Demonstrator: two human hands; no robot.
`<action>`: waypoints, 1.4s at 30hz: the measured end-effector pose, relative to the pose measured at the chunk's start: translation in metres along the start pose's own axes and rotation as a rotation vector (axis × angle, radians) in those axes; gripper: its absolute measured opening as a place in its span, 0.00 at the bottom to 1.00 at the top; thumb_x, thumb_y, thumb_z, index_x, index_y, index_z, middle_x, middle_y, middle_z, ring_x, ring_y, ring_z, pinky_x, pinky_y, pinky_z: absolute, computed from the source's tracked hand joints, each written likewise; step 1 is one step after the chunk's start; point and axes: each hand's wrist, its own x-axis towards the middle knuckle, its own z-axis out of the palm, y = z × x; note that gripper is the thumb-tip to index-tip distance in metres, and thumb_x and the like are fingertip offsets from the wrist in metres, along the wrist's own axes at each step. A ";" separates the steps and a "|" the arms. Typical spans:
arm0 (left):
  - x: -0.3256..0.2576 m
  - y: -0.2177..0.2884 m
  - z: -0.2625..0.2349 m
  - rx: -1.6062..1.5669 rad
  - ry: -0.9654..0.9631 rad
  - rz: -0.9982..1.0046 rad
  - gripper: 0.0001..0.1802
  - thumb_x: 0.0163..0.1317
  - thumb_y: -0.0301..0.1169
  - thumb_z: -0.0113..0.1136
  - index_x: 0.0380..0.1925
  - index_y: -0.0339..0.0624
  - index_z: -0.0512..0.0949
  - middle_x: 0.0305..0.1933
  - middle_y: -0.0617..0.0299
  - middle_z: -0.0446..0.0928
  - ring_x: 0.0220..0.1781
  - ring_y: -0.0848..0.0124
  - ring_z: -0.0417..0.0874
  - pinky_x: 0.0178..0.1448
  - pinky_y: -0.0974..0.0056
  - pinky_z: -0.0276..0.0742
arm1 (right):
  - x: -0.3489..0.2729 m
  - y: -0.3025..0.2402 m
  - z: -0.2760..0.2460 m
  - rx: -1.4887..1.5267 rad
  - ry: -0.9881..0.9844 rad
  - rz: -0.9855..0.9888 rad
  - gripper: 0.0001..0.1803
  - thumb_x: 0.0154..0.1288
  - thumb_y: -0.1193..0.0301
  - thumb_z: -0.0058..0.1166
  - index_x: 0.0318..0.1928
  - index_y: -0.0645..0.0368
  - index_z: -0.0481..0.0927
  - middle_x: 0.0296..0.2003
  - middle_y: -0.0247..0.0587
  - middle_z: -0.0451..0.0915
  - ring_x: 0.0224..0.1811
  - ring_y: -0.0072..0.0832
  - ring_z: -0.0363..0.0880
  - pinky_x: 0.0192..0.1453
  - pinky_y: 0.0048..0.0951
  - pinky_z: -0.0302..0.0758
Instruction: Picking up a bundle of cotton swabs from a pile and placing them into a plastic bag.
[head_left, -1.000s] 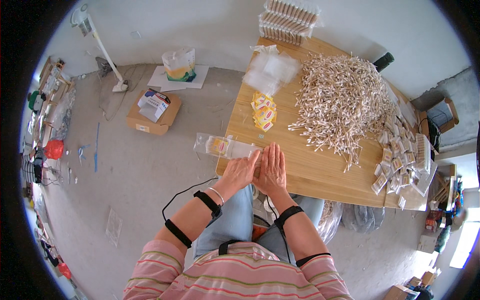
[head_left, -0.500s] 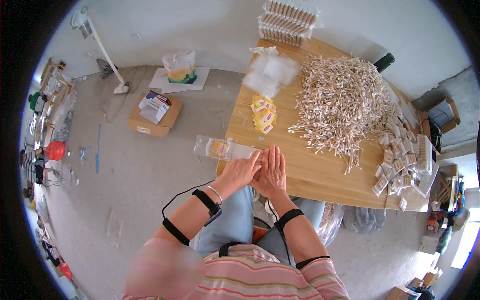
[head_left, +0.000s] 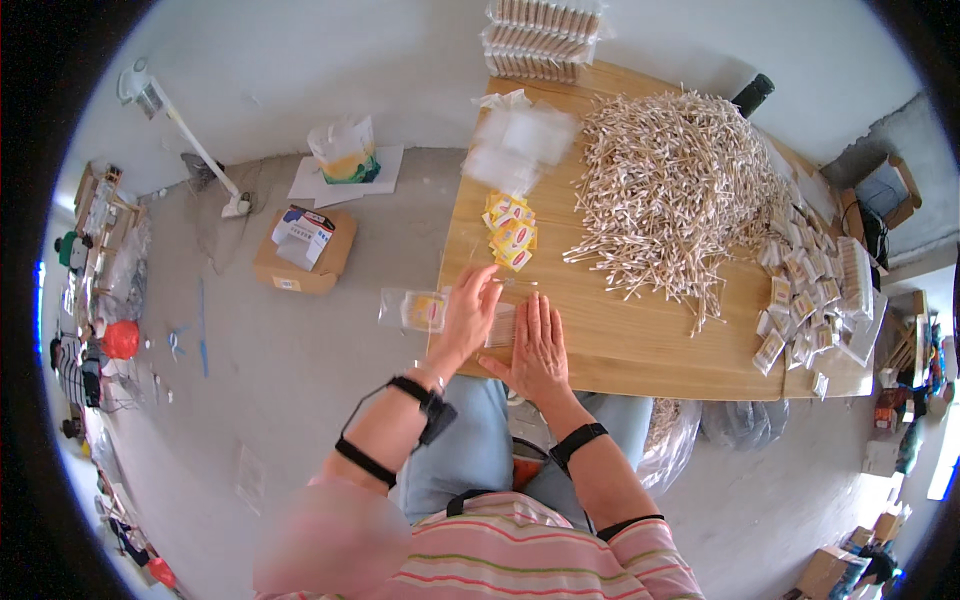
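Observation:
On the near left part of the wooden table, a row of cotton swabs (head_left: 501, 327) lies side by side in a clear plastic bag. My right hand (head_left: 540, 350) rests flat along the right side of this row, fingers straight and thumb stretched out to the left below it. Over the row's left side is my left hand (head_left: 470, 315), thumb and fingers pinched around a single cotton swab (head_left: 524, 283) that points right. Left of that hand, a clear bag end with a yellow-and-white card (head_left: 424, 311) inside reaches past the table's edge.
A large heap of loose cotton swabs (head_left: 680, 190) covers the table's middle. Yellow cards (head_left: 512, 236) and clear bags (head_left: 520, 145) lie beyond my left hand. Filled packs (head_left: 800, 290) pile up at right; wrapped bundles (head_left: 540, 40) stack at the back. A cardboard box (head_left: 320, 262) sits on the floor.
My left hand has lifted away from my right hand and moved left, and now pinches a single swab. My right hand stays by the row with its thumb spread out. The view has shifted slightly.

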 end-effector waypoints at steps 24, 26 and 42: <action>-0.045 -0.021 0.007 -0.633 -0.104 -0.118 0.42 0.73 0.59 0.30 0.72 0.33 0.50 0.77 0.51 0.48 0.80 0.61 0.42 0.80 0.55 0.32 | 0.003 -0.034 0.010 0.080 -0.069 0.058 0.42 0.67 0.52 0.42 0.68 0.77 0.54 0.71 0.66 0.48 0.77 0.54 0.40 0.79 0.50 0.38; -0.041 -0.019 0.004 -0.612 -0.099 -0.129 0.42 0.73 0.58 0.30 0.72 0.33 0.50 0.77 0.51 0.48 0.79 0.61 0.43 0.80 0.55 0.33 | 0.012 -0.043 0.018 0.094 -0.040 0.075 0.40 0.67 0.55 0.41 0.67 0.77 0.54 0.71 0.67 0.48 0.77 0.55 0.39 0.79 0.50 0.37; -0.034 -0.033 -0.019 -0.358 -0.028 -0.142 0.37 0.76 0.52 0.27 0.69 0.31 0.56 0.75 0.47 0.55 0.78 0.58 0.50 0.78 0.58 0.44 | 0.029 -0.060 0.024 0.073 -0.046 0.072 0.38 0.69 0.55 0.36 0.68 0.76 0.54 0.72 0.65 0.48 0.77 0.54 0.39 0.79 0.48 0.37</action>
